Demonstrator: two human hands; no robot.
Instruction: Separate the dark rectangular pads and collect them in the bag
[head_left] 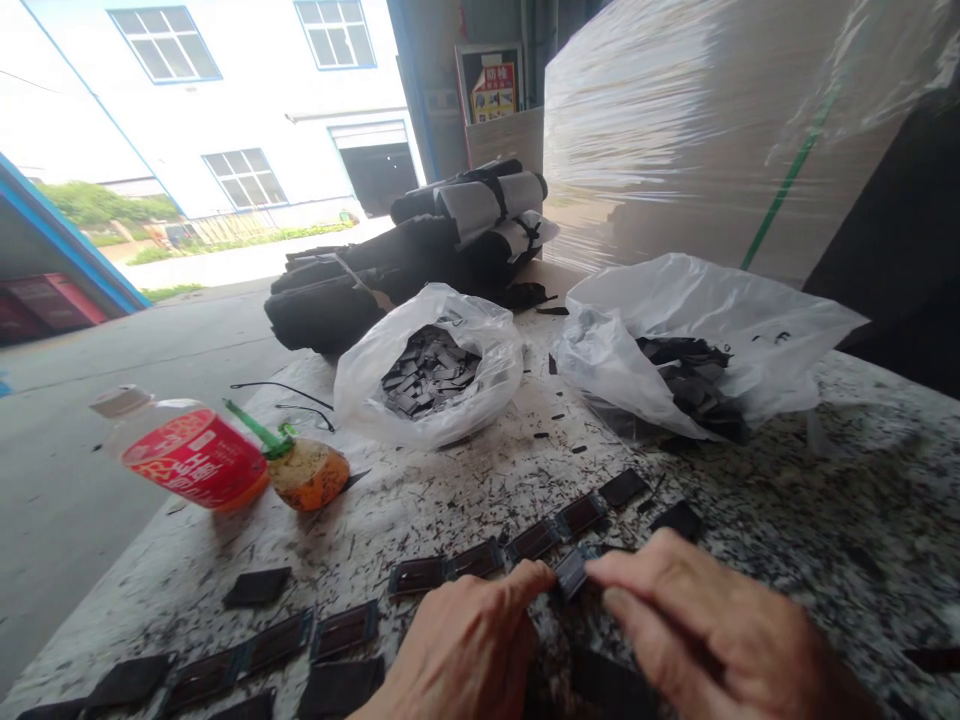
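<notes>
The small glossy strip (pixel 573 574) between my fingertips lies on the speckled table (pixel 450 495), right of centre in the lower part of the frame. My right grip (pixel 712 610) comes at it from the lower right, thumb and forefinger nearly together by its right edge; whether they pinch it I cannot tell. My left grip (pixel 469 640) rises from the bottom centre, forefinger stretched to the strip's left end, the other fingers mostly hidden, so I cannot tell what they hold. Just above runs a slanting row of dark tabs (pixel 534 540). Higher up, near the centre, an open plastic bag (pixel 360 390) holds grey pieces (pixel 431 375), with a second bag (pixel 780 345) to its right. A red-labelled bottle (pixel 195 460) stands at left; black rolls (pixel 420 245) lie upper centre.
</notes>
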